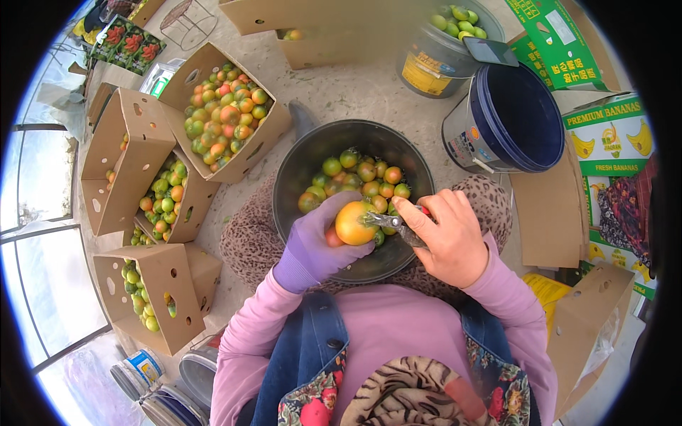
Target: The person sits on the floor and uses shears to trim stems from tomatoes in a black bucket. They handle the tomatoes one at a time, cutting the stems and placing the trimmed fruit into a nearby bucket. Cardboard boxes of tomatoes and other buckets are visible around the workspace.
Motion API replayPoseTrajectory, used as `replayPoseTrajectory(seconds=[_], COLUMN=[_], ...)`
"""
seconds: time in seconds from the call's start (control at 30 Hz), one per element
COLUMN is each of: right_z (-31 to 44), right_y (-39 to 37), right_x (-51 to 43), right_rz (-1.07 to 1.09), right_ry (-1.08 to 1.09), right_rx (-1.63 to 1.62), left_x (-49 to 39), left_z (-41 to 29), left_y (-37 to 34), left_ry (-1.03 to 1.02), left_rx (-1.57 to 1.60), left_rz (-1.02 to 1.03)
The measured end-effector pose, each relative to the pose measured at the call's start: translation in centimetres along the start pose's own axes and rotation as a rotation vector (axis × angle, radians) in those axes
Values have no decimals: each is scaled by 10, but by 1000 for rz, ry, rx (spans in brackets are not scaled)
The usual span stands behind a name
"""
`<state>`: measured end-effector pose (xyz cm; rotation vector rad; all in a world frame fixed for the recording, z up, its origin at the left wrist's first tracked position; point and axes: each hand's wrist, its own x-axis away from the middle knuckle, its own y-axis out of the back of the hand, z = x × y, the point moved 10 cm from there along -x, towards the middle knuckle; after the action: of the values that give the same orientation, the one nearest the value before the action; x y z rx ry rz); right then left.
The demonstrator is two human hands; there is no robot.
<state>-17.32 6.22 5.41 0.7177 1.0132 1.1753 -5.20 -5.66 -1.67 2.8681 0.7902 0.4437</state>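
My left hand (319, 247), in a purple glove, holds a large orange-yellow tomato (352, 223) with its stem end turned to the right. Part of a second, redder tomato (333, 237) shows beneath it, and I cannot tell whether the glove grips that one too. In my bare right hand (453, 234) is a pair of small pruning snips (407, 228), the blade tips at the tomato's stem. Both hands are above a black tub (287, 175) between my knees. Green and orange tomatoes (367, 173) lie inside it, some hidden by my hands.
Cardboard boxes (256, 154) of tomatoes stand at the left. Ahead to the right are an open dark-blue bucket (519, 117) and a grey bucket (426, 66) of green tomatoes, a phone (493, 51) on its rim. Banana cartons (607, 138) and flattened cardboard (549, 213) are at the right.
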Motion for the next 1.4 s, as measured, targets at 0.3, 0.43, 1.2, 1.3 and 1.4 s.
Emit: replayPoseTrajectory(seconds=[0.3, 0.43, 1.2, 1.3, 1.4], right_z=[-14, -25, 1, -25, -71], right_y=[-11, -11, -44, -42, -52], right_x=[12, 11, -8, -15, 1], right_rz=[15, -39, -28, -34, -54], right_ry=[-43, -149, -49, -269, -720], right_rx=[41, -172, 100, -293, -850], left_x=[-5, -17, -24, -42, -91], left_z=[-11, 39, 55, 55, 71], left_y=[2, -2, -20, 13, 103], left_ry=[-166, 158, 266, 251, 45], left_rx=[-223, 846, 1380, 1400, 1328], left_rz=[-29, -49, -270, -271, -306])
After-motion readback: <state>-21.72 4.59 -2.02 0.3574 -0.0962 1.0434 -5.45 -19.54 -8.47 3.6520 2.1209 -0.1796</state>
